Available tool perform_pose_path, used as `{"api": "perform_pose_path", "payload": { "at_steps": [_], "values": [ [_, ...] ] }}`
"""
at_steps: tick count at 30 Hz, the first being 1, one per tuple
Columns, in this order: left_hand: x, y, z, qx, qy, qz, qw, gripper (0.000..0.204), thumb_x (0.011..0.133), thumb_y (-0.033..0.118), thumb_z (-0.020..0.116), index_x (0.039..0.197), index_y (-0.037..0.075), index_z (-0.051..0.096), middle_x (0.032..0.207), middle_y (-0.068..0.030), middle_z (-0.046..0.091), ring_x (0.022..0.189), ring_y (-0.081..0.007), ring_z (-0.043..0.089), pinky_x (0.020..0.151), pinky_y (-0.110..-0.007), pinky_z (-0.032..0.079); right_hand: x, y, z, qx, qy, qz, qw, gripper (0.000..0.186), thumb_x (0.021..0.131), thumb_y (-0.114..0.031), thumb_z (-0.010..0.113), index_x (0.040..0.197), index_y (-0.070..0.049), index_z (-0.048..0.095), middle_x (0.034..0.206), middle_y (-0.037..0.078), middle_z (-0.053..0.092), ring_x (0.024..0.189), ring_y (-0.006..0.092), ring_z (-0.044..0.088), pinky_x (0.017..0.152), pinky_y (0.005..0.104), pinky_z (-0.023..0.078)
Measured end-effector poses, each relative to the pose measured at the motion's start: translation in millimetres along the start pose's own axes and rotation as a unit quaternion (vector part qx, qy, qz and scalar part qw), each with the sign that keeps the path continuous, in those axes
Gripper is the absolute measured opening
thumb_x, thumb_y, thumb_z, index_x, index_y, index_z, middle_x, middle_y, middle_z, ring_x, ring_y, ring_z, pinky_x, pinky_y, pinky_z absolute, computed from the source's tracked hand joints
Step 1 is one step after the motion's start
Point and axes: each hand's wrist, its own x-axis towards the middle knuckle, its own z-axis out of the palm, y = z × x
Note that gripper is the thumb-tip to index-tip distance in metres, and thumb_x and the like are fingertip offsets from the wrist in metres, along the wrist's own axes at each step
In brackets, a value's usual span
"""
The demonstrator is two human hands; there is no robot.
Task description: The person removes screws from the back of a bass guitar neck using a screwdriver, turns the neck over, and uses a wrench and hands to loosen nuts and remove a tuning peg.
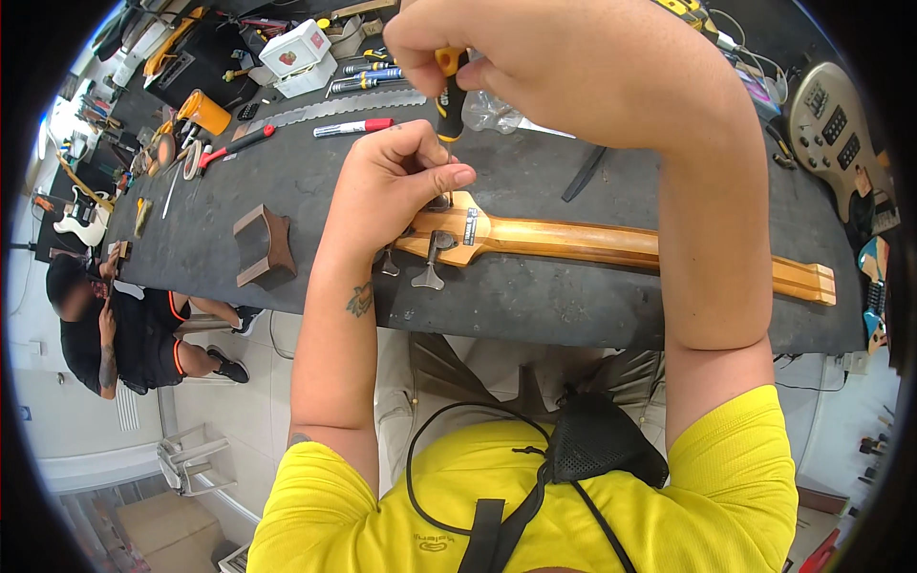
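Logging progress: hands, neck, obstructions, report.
Right hand gripping screwdriver; left hand pinching its shaft over headstock. Guitar neck lying on bench. Right forearm hides part of neck.

The neck (573,241) across the centre is honey-coloured wood with darker brown stripes; its tuning pegs (428,278) are dark grey. The screwdriver (451,107) at top centre is black and yellow. The surface (535,307) is charcoal, the marker (339,128) white with a red cap (378,124), the upper-left cup (204,112) orange, the shirt (334,506) yellow.
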Motion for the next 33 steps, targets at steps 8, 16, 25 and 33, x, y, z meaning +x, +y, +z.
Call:
{"api": "perform_pose_path", "payload": {
  "at_steps": [8,16,25,33],
  "values": [
    [0.0,5.6,1.2,0.03,-0.019,-0.006,0.999,0.014,0.09,0.004,0.083,0.09,-0.001,0.071,0.082,-0.0002,0.072,0.073,-0.0052,0.063,0.066,-0.025,0.052,25.9,-7.8,12.4,-0.246,-0.091,0.12,0.958,0.011,0.09,-0.002,0.067,0.098,0.005,0.069,0.091,0.019,0.072,0.088,0.0372,0.069,0.079,0.0436,0.056],
    [-1.3,-1.7,-5.1,-0.056,-0.031,0.033,0.997,0.009,0.101,0.001,0.07,0.109,-0.003,0.072,0.102,-0.0076,0.078,0.094,-0.0145,0.076,0.079,-0.026,0.059,18.9,-7.3,-11.5,0.078,-0.069,0.181,0.978,0.009,0.088,0.0,0.065,0.091,0.005,0.072,0.091,0.023,0.071,0.088,0.035,0.07,0.08,0.0421,0.056],
    [1.6,3.9,-0.1,-0.051,-0.018,0.017,0.998,0.004,0.096,0.0,0.075,0.099,-0.001,0.072,0.089,-0.0031,0.076,0.086,-0.0087,0.073,0.072,-0.023,0.056,22.9,-1.2,1.5,-0.073,-0.041,0.213,0.973,0.013,0.085,-0.004,0.071,0.095,0.004,0.071,0.097,0.022,0.073,0.094,0.0368,0.072,0.085,0.0421,0.058],
    [0.8,3.2,-5.7,-0.001,0.003,-0.007,1.0,0.011,0.089,0.003,0.084,0.094,0.001,0.074,0.084,0.0035,0.071,0.072,-0.0017,0.059,0.065,-0.02,0.049,19.1,-31.7,24.1,-0.092,0.073,0.22,0.968,0.017,0.085,-0.008,0.074,0.095,0.006,0.07,0.1,0.024,0.071,0.098,0.0359,0.072,0.084,0.0417,0.058]
  ]
}}
